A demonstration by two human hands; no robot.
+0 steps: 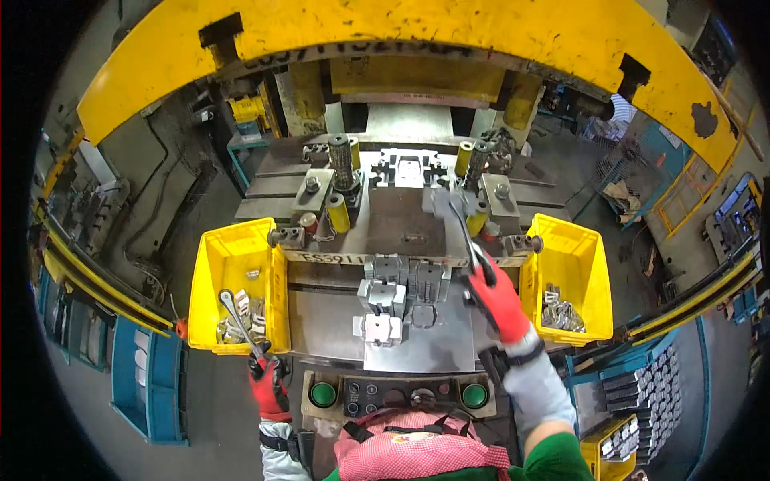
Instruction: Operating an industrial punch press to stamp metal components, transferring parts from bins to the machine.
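My left hand (270,391), in a red and black glove, is closed round a long metal tool with a ring-shaped end (238,319). That end reaches over the left yellow bin (278,301). In my right hand (499,303), gloved alike, is a dark long-handled metal tool (463,224). At its far tip a flat grey metal piece (446,204), smeared by motion, is over the front right of the press die (405,216). Between my hands, stacked grey metal blanks (383,297) stand on a metal plate (433,353).
Ahead, a bright part (409,170) lies in the die, between guide posts (340,160). A yellow press frame (417,20) arches overhead. A right yellow bin (589,293) holds metal pieces. Green buttons (324,394) sit on the control panel (370,394) near my body.
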